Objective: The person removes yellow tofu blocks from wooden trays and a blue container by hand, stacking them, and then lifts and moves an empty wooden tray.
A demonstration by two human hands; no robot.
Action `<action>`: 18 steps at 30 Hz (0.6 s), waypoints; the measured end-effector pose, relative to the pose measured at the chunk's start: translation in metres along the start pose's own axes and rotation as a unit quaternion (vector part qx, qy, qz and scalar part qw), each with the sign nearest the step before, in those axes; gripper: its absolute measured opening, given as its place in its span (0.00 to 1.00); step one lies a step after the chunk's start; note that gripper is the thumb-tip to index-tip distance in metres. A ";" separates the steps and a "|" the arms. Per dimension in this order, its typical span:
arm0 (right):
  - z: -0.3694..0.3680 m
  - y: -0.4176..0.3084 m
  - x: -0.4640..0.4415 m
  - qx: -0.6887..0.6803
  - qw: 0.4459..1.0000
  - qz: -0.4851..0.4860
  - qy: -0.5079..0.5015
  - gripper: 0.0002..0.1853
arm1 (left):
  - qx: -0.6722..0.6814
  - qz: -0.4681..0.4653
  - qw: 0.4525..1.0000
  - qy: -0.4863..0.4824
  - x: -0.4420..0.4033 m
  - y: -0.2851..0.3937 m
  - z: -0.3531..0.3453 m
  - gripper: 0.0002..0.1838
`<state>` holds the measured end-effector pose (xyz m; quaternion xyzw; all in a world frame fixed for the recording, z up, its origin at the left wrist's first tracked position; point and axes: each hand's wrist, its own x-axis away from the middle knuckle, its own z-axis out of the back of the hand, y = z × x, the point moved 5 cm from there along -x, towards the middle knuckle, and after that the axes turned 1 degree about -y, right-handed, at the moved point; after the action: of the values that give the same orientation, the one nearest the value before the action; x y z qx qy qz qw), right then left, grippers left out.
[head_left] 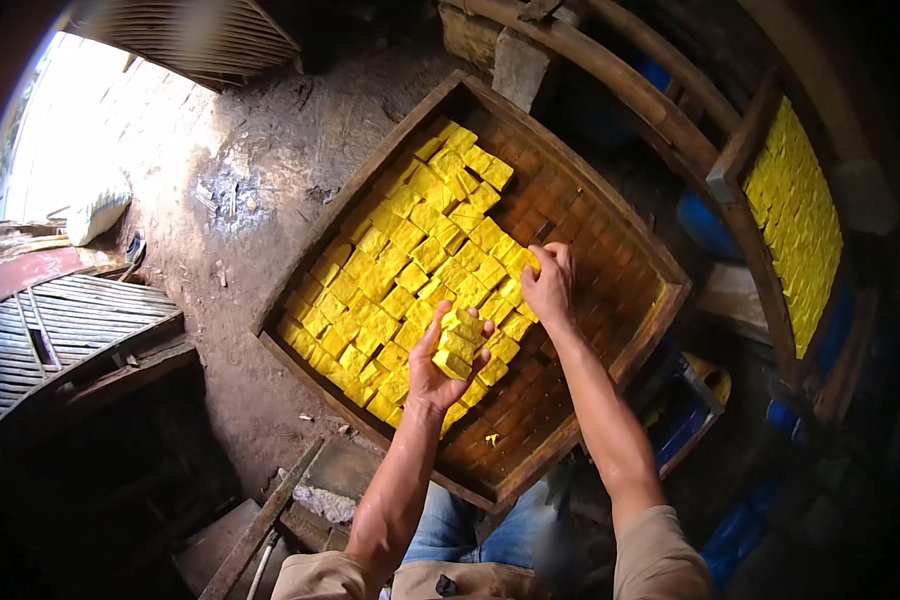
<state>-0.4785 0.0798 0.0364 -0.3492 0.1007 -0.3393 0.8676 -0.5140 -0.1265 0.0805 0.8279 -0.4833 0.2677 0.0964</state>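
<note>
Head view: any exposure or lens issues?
Head view: upper left blown out to white, lower left near black; wide-angle distortion bows the tray sides; hazy smudge over part of the jeans; yellow blocks bright, edges still readable.

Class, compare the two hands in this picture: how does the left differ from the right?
The left hand is palm up; the right hand shows its back. The left hand cradles several yellow blocks; the right hand has its fingertips on a single block. Both are bare and over the tray.
</note>
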 end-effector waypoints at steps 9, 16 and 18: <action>-0.003 -0.015 0.003 -0.180 0.981 -0.071 0.028 0.24 | 0.051 0.003 0.998 -0.021 0.014 0.015 0.018 0.21; -0.033 -0.024 -0.028 0.114 0.993 -0.024 0.011 0.25 | 0.003 -0.022 1.000 -0.009 0.020 0.026 0.023 0.16; -0.033 -0.039 -0.019 0.198 0.977 0.043 0.072 0.24 | -0.010 -0.027 1.000 -0.003 0.023 0.030 0.024 0.17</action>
<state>-0.5267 0.0537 0.0374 -0.1406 0.1087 -0.3388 0.9239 -0.5221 -0.1693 0.0701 0.8404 -0.4636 0.2577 0.1110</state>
